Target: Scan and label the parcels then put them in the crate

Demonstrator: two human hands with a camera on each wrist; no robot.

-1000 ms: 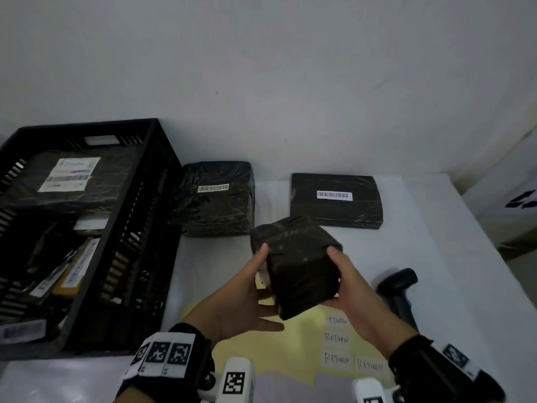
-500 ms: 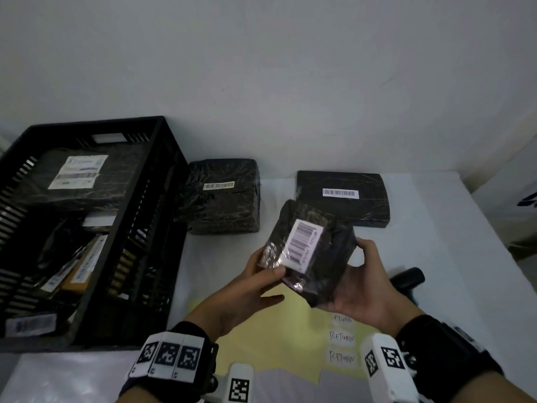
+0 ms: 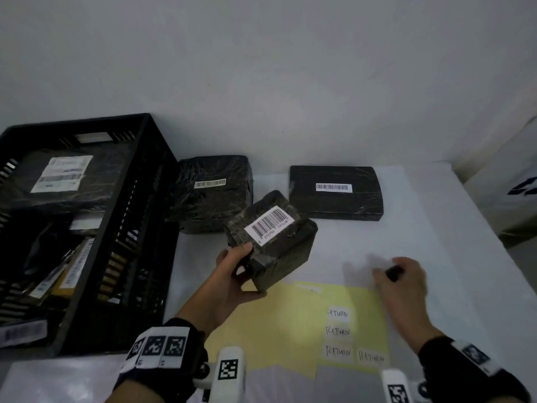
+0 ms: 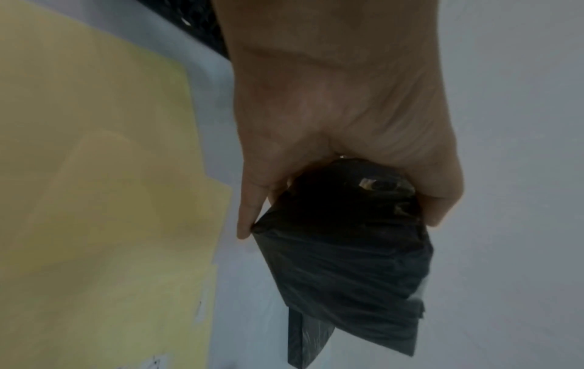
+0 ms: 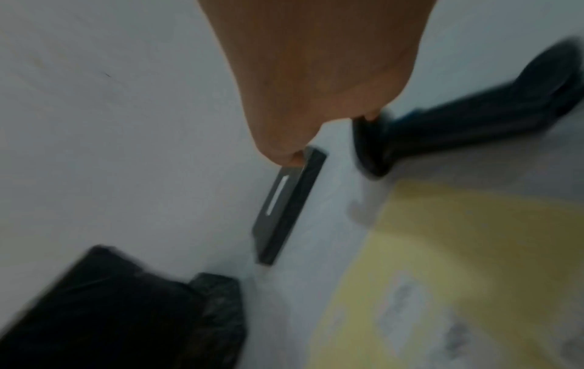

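My left hand (image 3: 250,271) grips a small black-wrapped parcel (image 3: 279,251) by its near left corner and holds it above the table, white barcode label (image 3: 270,225) facing up. In the left wrist view my thumb and fingers (image 4: 245,224) clamp the parcel (image 4: 347,262) from both sides. My right hand (image 3: 398,271) is off to the right, over the black scanner (image 3: 393,274). The right wrist view is blurred: my fingertips (image 5: 369,116) reach one end of the scanner (image 5: 474,119), and whether they grip it cannot be told. The black crate (image 3: 136,228) stands at the left with several parcels inside.
Two more black parcels with barcodes, one (image 3: 215,196) beside the crate and a flat one (image 3: 334,196) further right, lie against the wall. A yellow sheet (image 3: 276,330) with handwritten RETURN labels (image 3: 338,331) lies in front of me. The table edge runs along the right.
The parcel was turned over between both hands until its barcode faced up. My right hand then let go and moved right to the scanner; my left hand now holds the parcel alone.
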